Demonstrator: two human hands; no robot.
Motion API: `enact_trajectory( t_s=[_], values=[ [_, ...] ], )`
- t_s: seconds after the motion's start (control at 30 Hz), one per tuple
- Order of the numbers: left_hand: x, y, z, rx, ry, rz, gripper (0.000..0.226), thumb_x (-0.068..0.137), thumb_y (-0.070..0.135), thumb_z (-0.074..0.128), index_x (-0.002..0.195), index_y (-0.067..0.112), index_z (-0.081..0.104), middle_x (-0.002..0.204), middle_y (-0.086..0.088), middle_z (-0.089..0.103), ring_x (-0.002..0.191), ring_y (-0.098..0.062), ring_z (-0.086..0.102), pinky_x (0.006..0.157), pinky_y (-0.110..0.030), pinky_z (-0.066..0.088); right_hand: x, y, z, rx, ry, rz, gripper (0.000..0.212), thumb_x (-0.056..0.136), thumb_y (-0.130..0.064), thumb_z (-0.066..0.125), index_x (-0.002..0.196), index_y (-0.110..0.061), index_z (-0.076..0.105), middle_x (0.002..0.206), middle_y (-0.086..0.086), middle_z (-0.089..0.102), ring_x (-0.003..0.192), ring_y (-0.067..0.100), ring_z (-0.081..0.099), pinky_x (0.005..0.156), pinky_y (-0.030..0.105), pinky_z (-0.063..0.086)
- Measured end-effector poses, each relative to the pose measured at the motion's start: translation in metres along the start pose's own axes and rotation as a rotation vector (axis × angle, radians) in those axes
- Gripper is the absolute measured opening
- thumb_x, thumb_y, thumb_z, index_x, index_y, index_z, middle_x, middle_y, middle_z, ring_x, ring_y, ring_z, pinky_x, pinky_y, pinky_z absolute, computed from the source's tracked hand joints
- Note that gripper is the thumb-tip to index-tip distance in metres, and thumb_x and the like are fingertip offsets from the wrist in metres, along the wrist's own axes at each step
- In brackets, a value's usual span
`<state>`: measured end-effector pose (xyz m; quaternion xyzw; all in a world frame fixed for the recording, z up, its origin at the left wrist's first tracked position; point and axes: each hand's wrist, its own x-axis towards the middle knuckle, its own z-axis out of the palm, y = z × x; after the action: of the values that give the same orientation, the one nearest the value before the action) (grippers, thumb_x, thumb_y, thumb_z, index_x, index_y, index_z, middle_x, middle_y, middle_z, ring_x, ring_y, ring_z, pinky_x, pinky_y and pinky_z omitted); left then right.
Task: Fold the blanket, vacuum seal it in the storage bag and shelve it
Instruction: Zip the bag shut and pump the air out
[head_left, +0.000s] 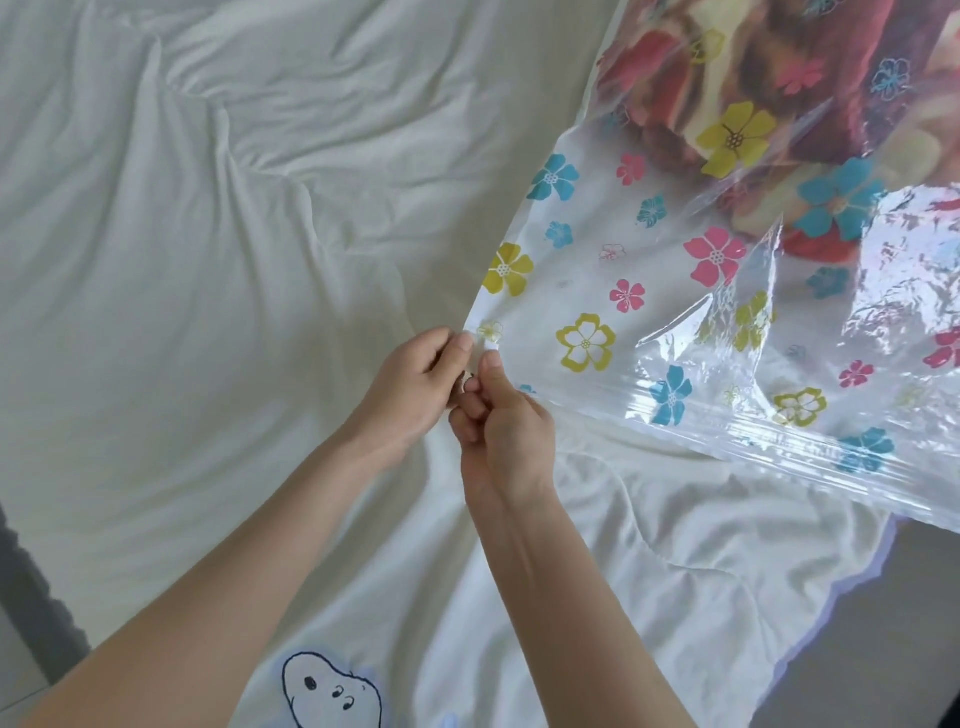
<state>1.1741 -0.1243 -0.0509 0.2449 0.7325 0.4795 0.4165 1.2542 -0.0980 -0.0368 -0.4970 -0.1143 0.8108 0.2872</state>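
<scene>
Head view looks down on a bed covered by a rumpled white sheet (218, 218). A clear plastic bag (670, 291), printed with yellow, pink and blue flowers, lies across the right side of the frame, its near corner lifted off the sheet. Inside the bag, at the upper right, sits the blanket (779, 67), a folded mass of red, brown and cream seen through the plastic; it fills the far part of the bag, while the near part is flat and holds nothing. The bag's ribbed closure strip (810, 441) runs along its near edge, from the held corner toward the right edge of the frame.

Both hands meet at that corner. The left hand (415, 384) has its fingers curled, with thumb and fingertips pinching the plastic at the very tip of the corner. The right hand (498, 421) is just beside it and touching it, fingers curled in, thumb pressed on the bag's edge right next to the left thumb. A small pale piece shows between the two thumbs; whether it is a slider clip or only plastic is too small to tell.

Both bare forearms reach in from the bottom of the frame. At the bottom edge the white cloth carries a cartoon face (332, 691) outlined in blue. Grey floor (883, 649) shows at the lower right
</scene>
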Motion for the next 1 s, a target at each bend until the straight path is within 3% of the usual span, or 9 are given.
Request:
enact_trajectory(
  t_s=[0.07,0.13,0.2,0.5,0.6,0.7,0.8,0.9,1.0],
  values=[
    [0.003,-0.001,-0.003,0.031,-0.030,0.004,0.033,0.099,0.021,0.043,0.073,-0.001,0.044,0.066,-0.011,0.045,0.064,-0.020,0.047,0.064,-0.035,0.046,-0.002,-0.002,0.001,0.033,0.026,0.012,0.034,0.095,-0.007,0.054,0.061,-0.008,0.051,0.051,0.000,0.038,0.037,0.006,0.032,0.038,0.015,0.029],
    [0.006,-0.001,-0.008,0.078,-0.067,0.017,0.033,0.099,0.022,0.044,0.071,0.003,0.045,0.061,-0.003,0.047,0.062,-0.019,0.048,0.067,-0.039,0.047,-0.003,-0.003,0.004,0.050,0.055,0.030,0.031,0.094,-0.006,0.055,0.064,-0.008,0.051,0.052,0.000,0.038,0.037,0.006,0.030,0.037,0.015,0.027],
    [0.007,-0.002,-0.011,0.119,-0.092,0.035,0.035,0.099,0.021,0.043,0.065,0.013,0.040,0.051,0.011,0.043,0.053,-0.012,0.044,0.065,-0.038,0.044,-0.004,-0.004,0.005,0.053,0.087,0.052,0.026,0.093,-0.003,0.056,0.067,-0.008,0.052,0.053,-0.001,0.038,0.037,0.006,0.029,0.037,0.015,0.027],
    [0.008,-0.014,-0.009,0.126,-0.061,0.014,0.037,0.099,0.025,0.044,0.064,0.015,0.034,0.046,0.015,0.036,0.046,-0.006,0.035,0.062,-0.035,0.034,0.003,-0.006,-0.007,0.010,0.184,0.021,0.025,0.091,-0.008,0.061,0.068,-0.009,0.051,0.049,-0.003,0.040,0.037,0.007,0.031,0.038,0.016,0.029],
    [0.003,-0.016,-0.004,0.024,0.049,-0.041,0.038,0.096,0.033,0.049,0.065,0.015,0.036,0.048,0.013,0.034,0.049,-0.009,0.033,0.060,-0.032,0.036,0.005,-0.002,-0.009,-0.050,0.140,0.004,0.032,0.092,-0.015,0.062,0.065,-0.012,0.045,0.048,-0.004,0.038,0.040,0.008,0.029,0.040,0.018,0.029],
    [-0.001,-0.012,0.010,-0.152,0.040,-0.207,0.041,0.084,0.051,0.057,0.061,0.019,0.045,0.049,0.009,0.036,0.048,-0.011,0.035,0.051,-0.025,0.034,0.006,-0.001,-0.017,-0.180,0.079,-0.049,0.042,0.092,-0.019,0.061,0.055,-0.011,0.043,0.048,-0.001,0.034,0.042,0.010,0.028,0.042,0.020,0.026],
    [-0.005,-0.008,0.033,-0.267,0.026,-0.264,0.043,0.089,0.045,0.056,0.056,0.019,0.049,0.046,0.006,0.044,0.044,-0.011,0.044,0.043,-0.021,0.034,0.008,-0.002,-0.023,-0.269,0.022,-0.056,0.054,0.093,-0.030,0.058,0.045,-0.014,0.040,0.045,-0.002,0.029,0.042,0.011,0.025,0.044,0.023,0.020],
    [-0.003,-0.003,0.041,-0.246,0.117,-0.230,0.047,0.094,0.040,0.050,0.054,0.017,0.042,0.042,0.006,0.038,0.036,-0.009,0.039,0.036,-0.017,0.030,0.012,-0.003,-0.023,-0.289,-0.029,-0.040,0.055,0.094,-0.039,0.054,0.047,-0.017,0.035,0.048,-0.002,0.024,0.046,0.012,0.020,0.049,0.028,0.016],
    [0.000,-0.004,0.038,-0.211,0.150,-0.172,0.042,0.096,0.033,0.049,0.062,0.009,0.051,0.047,0.004,0.047,0.040,-0.008,0.046,0.037,-0.017,0.034,0.012,-0.002,-0.020,-0.247,-0.009,-0.059,0.053,0.094,-0.033,0.056,0.049,-0.016,0.033,0.045,-0.005,0.024,0.043,0.010,0.021,0.044,0.023,0.018]
  ],
)
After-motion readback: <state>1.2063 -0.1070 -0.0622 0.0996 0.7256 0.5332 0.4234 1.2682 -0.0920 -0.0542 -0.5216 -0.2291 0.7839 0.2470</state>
